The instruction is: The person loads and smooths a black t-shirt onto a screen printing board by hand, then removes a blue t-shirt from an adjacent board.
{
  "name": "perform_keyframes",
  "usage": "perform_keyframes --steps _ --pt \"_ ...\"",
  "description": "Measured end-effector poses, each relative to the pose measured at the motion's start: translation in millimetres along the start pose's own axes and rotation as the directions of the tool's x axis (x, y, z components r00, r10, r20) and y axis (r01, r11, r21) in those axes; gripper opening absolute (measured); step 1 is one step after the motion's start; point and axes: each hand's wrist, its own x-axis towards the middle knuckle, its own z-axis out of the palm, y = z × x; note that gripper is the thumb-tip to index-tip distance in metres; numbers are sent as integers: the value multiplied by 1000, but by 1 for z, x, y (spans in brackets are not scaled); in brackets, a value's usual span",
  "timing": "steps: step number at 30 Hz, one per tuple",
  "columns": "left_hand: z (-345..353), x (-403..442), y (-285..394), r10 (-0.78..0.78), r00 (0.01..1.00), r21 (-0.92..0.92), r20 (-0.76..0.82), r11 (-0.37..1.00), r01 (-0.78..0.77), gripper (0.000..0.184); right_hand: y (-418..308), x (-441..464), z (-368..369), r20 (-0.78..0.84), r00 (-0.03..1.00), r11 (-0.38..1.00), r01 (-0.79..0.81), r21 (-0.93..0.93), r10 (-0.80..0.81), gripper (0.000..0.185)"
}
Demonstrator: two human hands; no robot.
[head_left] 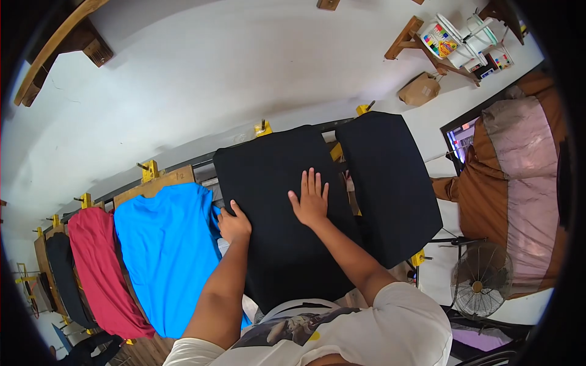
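Observation:
A black T-shirt (278, 256) is stretched smooth over a flat board in front of me. My right hand (311, 201) lies flat on its upper middle, fingers spread and pointing away from me. At the shirt's left edge, my left hand (235, 223) has its thumb on top and its fingers curled over the side; the fingertips are partly hidden. To the right, another black cloth (390, 189) covers a neighbouring board. A bright blue T-shirt (165, 256) drapes the board on the left, close to my left hand.
Farther left hang a dark red shirt (104, 268) and a black one (66, 274) on more boards. Yellow clamps (148, 171) line the rail along the white wall. A standing fan (481, 282) is at right, below brown and pinkish cloth (525, 183). Paint buckets (442, 39) sit on a wooden shelf.

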Motion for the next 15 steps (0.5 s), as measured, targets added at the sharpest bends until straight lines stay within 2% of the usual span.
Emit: perform_keyframes --steps 4,8,12,15 --pt "-1 0 -2 -14 1000 -8 14 1000 14 75 23 54 -8 -59 992 992 -115 -55 112 89" --pt "-1 1 1 -8 1000 -12 22 1000 9 75 45 94 -24 -44 994 990 -105 -91 101 91" --pt "1 1 -1 -12 1000 -19 23 1000 13 74 64 120 -17 -70 992 994 -107 -6 107 89" --pt "-2 -1 2 -17 1000 -22 14 1000 18 74 72 129 -7 -254 949 976 -148 161 186 84"
